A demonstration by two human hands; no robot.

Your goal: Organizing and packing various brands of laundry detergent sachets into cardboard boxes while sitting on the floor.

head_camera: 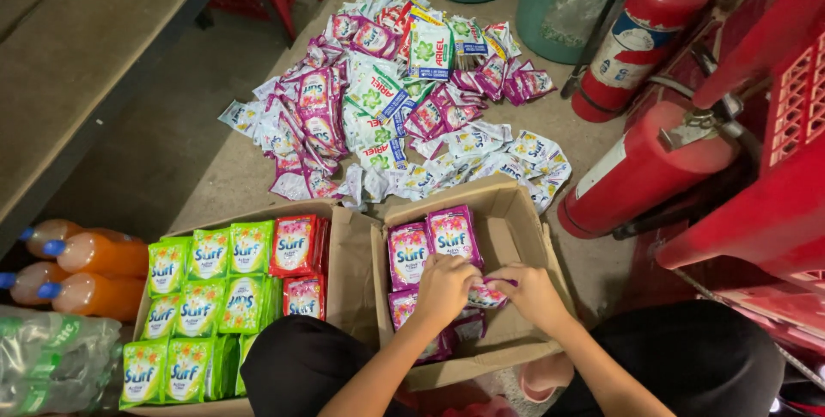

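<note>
Both hands are down inside the right cardboard box, w/ a purple sachet pinched between them. Left hand is curled over the sachet's left end, fingers folded tight on it; right hand grips the right end, fingers narrow and closed on the edge. The sachet lies just under the fingertips, resting on other purple sachets that stand in a row just beyond the left fingers.

Handling, judged by look: a small soft foil pouch, light, floppy, glossy so prob. a bit slippery; the filling shifts, so it'll sag if held by one corner. Best hold is across the flat sealed edges, thumb on one face and fingers on the other (a hard squeeze in the middle could strain a seam).

Further off from the fingers: loose sachet pile on the floor, green sachets in the left box, fire extinguishers to the right.
</note>
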